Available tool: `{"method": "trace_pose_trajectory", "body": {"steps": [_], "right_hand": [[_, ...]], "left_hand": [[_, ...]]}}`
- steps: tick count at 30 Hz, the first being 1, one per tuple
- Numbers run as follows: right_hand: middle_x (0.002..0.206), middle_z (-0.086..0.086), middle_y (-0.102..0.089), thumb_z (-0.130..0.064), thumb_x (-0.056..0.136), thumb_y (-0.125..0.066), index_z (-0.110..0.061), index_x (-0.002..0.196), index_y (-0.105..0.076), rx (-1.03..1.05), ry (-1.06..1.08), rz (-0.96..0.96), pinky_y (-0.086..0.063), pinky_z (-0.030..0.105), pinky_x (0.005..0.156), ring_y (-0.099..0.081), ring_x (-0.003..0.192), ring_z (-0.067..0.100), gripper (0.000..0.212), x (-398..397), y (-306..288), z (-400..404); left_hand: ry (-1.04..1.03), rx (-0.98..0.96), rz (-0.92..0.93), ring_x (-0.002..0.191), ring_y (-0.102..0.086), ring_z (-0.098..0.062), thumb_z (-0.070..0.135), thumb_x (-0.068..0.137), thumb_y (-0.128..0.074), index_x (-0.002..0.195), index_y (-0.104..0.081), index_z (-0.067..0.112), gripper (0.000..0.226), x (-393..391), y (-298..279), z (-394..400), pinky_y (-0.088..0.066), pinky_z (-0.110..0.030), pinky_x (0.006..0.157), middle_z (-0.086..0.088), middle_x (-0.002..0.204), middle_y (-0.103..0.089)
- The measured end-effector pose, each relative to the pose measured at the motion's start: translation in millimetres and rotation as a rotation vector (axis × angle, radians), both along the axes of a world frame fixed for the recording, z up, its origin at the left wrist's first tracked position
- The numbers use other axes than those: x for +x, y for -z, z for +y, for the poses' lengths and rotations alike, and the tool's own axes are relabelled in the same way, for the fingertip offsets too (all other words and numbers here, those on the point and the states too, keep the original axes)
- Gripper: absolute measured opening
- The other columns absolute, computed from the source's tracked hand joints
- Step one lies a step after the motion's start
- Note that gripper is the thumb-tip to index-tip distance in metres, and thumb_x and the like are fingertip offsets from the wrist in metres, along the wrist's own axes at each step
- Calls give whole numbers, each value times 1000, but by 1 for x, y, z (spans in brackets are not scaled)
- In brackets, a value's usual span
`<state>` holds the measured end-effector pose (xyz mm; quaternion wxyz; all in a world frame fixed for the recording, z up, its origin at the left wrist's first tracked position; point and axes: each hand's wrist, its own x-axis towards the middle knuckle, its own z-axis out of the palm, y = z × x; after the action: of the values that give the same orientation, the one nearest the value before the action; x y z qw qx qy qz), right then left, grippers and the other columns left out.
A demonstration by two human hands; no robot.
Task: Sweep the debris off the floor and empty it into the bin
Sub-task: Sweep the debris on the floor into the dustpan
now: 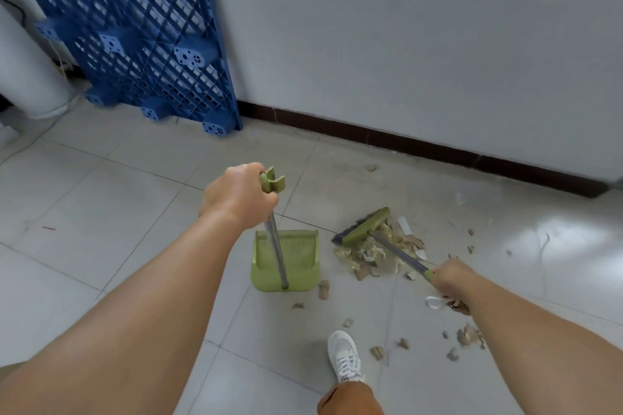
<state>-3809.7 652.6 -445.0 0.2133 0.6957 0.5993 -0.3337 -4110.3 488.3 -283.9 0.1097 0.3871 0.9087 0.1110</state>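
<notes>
My left hand is wrapped tight around the top of the dustpan's metal handle, just under its green clip. The green dustpan stands on the tiled floor below, its open mouth turned toward the wall. My right hand grips the green end of the broom handle, fingers curled round it. The broom head sits on the far side of the debris pile — shavings, brown chips and pale scraps heaped just to the right of the dustpan. More bits lie scattered nearer me, close to my white shoe. A blue plastic pallet leans upright against the wall at the far left. The bin is nowhere in my view.
</notes>
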Motion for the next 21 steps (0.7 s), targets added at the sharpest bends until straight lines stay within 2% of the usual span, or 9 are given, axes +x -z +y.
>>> {"method": "trace_pose_trajectory", "body": {"steps": [3,6,12,15,18,21], "right_hand": [[77,15,-56,-19,94,-48,-1,88,-55,0,23,-19,-42,25,51,-53,61,25,20,38,-14,-7],[68,9,-53,-20,94,-47,-7,70,-48,34,23,-42,-42,25,54,-50,56,21,27,73,-26,-9],[60,3,-52,-17,79,-54,-11,66,-52,53,-36,-85,-39,21,47,-48,48,19,15,127,-40,2],[63,5,-51,-19,87,-51,-9,68,-50,86,-56,-5,-40,24,51,-50,54,22,21,142,-49,17],[55,6,-45,-24,88,-51,-9,63,-45,105,-89,63,-36,21,44,-47,47,22,30,158,-54,38],[58,7,-44,-26,91,-46,-8,65,-45,80,-126,124,-37,22,45,-45,47,21,32,164,-57,52]], "left_hand": [[37,15,-2,66,-58,-21,29,86,-61,79,-56,20,13,24,-2,1,-45,-28,54,0,74,-59],[52,20,4,65,-57,-21,30,88,-60,78,-56,18,16,47,-8,5,-42,-28,54,-1,75,-58],[34,37,3,67,-57,-22,31,86,-62,77,-56,18,17,99,-17,14,-43,-30,55,-2,77,-58],[4,41,4,69,-59,-24,31,86,-63,78,-57,18,16,128,-21,18,-43,-30,56,-2,77,-58],[-36,15,33,67,-57,-22,31,85,-63,78,-57,18,16,160,-24,18,-42,-29,55,-1,76,-58],[-86,-7,49,68,-57,-22,31,84,-64,80,-57,19,15,188,-24,14,-42,-28,56,0,76,-59]]}}
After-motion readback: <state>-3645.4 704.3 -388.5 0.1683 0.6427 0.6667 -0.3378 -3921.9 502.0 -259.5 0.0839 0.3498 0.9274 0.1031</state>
